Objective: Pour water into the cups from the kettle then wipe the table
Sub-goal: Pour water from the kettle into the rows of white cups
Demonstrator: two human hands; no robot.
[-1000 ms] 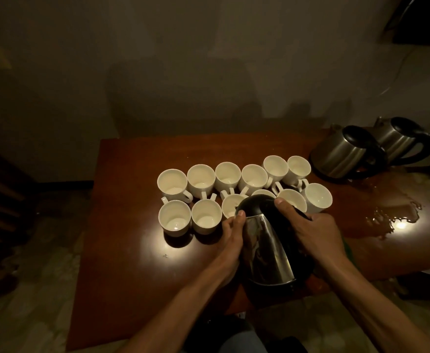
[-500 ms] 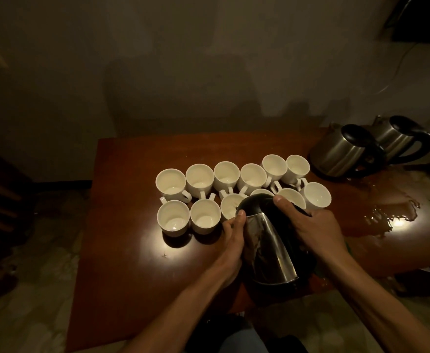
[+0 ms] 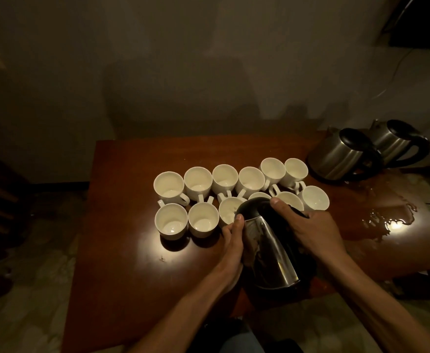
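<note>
A steel kettle point(image 3: 270, 248) with a black lid is tilted forward over the near row of white cups point(image 3: 201, 220), its spout above the third cup from the left point(image 3: 228, 209). My right hand point(image 3: 308, 229) grips the kettle's black handle from the right, thumb up on the lid. My left hand point(image 3: 234, 240) presses against the kettle's left side. Several white cups stand in two rows on the brown table point(image 3: 122, 225). The kettle hides part of the near row.
Two more steel kettles point(image 3: 341, 159) point(image 3: 397, 142) stand at the table's back right corner. A water puddle point(image 3: 387, 220) spreads over the table's right side. A dark chair is at the far left, and a wall rises behind the table.
Both hands and the kettle have stayed almost still, the kettle tipped over the same cup.
</note>
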